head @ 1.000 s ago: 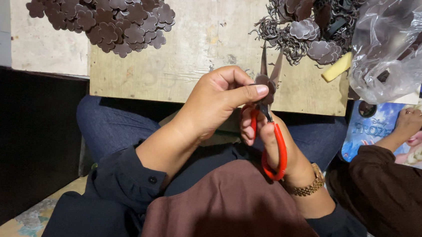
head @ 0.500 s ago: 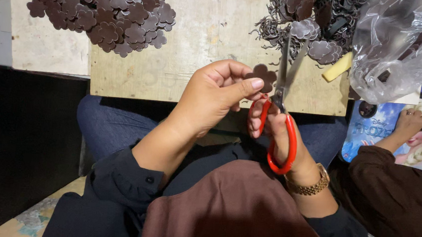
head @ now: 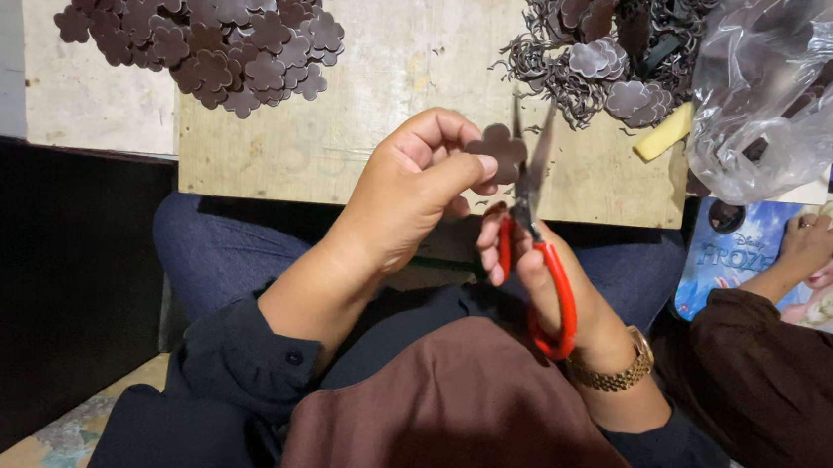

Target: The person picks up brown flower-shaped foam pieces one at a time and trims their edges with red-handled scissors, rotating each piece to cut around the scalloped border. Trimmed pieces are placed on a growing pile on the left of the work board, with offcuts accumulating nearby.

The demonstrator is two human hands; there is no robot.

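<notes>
Sitting low before a pale, scuffed wooden board (head: pixel 388 93), you have a dark wall or panel to your left and a patterned floor covering under your knees. On the board's far left lies a heap of brown flower-shaped cutouts (head: pixel 195 24); on its far right is a tangle of dark offcut strips and more cutouts (head: pixel 599 50), with a yellow block (head: pixel 664 137) and a crumpled clear plastic bag (head: pixel 795 86) just beside it. At the right edge another person's hands (head: pixel 831 252) work over a blue printed sheet (head: pixel 742 255).

Your left hand (head: pixel 409 199) is clenched lightly, pinching 1 brown flower-shaped piece (head: pixel 499 149) between thumb and fingertips, held upright above your lap, near the board's front edge. The piece juts out to the right of your fingertips and sits against the 2 blades of the red-handled scissors (head: pixel 535 233). Those blades point up and stand slightly parted, one on each side of the piece's right edge.

Your right hand (head: pixel 542 274) grasps the scissors, fingers threaded through the red loops, a gold wristwatch (head: pixel 614 370) on that wrist. Both hands hover together just in front of the board, well apart from either heap.
</notes>
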